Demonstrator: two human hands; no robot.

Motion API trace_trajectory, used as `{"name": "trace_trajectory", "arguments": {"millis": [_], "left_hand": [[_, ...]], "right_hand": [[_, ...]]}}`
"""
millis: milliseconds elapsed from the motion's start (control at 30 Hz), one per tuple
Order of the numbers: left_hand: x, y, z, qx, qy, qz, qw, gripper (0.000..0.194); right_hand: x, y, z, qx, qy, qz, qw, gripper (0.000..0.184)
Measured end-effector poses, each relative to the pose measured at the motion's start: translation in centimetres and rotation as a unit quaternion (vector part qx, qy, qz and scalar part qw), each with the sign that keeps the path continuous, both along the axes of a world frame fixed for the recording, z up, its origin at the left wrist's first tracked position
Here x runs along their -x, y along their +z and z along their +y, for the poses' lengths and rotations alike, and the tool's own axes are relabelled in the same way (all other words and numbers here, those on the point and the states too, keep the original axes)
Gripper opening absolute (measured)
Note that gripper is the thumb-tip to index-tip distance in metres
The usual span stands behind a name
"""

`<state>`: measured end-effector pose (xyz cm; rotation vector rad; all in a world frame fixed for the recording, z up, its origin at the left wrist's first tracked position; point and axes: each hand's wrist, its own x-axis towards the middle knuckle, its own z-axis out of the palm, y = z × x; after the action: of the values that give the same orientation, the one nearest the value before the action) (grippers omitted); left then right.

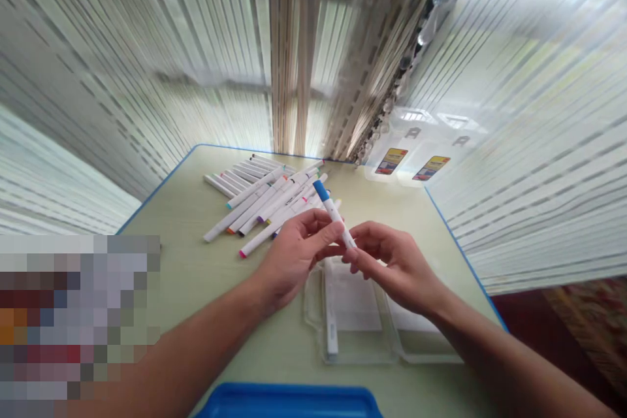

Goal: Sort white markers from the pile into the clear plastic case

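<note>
Along the left of the pale green tabletop [191, 274], a pixelated patch hides whatever lies in the lower-left corner. Nearer the far edge sits a loose pile of white markers [264, 202] with colored ends, lying at slight angles to one another. The left hand [291, 264] is half closed, its curled fingers and thumb meeting the barrel of a blue-capped white marker [334, 214]. That marker stands tilted in the air between both hands, just in front of the pile. The right hand [394, 268] pinches its lower end between thumb and fingertips, the rest of the hand loosely curled. Below the hands lies an open clear plastic case [355, 353], with another white marker [331, 320] resting in it – a single one, on the left side. A blue plastic tray [289, 401] sits at the near edge. Two clear packaged cases with yellow labels [416, 163] stand at the far right corner.
</note>
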<state>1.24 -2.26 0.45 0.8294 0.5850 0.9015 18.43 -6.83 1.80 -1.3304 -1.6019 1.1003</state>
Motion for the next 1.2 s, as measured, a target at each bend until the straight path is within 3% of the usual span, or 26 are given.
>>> {"name": "trace_trajectory", "arguments": {"millis": [200,333,467,833,1200], "left_hand": [[0.2,0.0,0.3,-0.014,0.028,0.011,0.999,0.017],[0.4,0.3,0.8,-0.014,0.108,0.008,0.994,0.025],[0.6,0.6,1.4,-0.025,0.164,-0.008,0.986,0.020],[0.8,1.0,0.9,-0.018,0.164,-0.010,0.986,0.016],[0.7,1.0,1.3,0.001,0.196,0.001,0.981,0.017]], "right_hand": [[0.2,-0.2,0.0,0.004,-0.034,0.128,0.991,0.024],[-0.1,-0.1,0.1,-0.014,-0.064,0.161,0.985,0.019],[-0.4,-0.4,0.4,-0.016,-0.082,0.209,0.974,0.016],[-0.6,-0.1,1.4,0.012,-0.179,0.365,0.914,0.015],[-0.2,0.1,1.3,-0.013,-0.171,0.342,0.924,0.021]]}}
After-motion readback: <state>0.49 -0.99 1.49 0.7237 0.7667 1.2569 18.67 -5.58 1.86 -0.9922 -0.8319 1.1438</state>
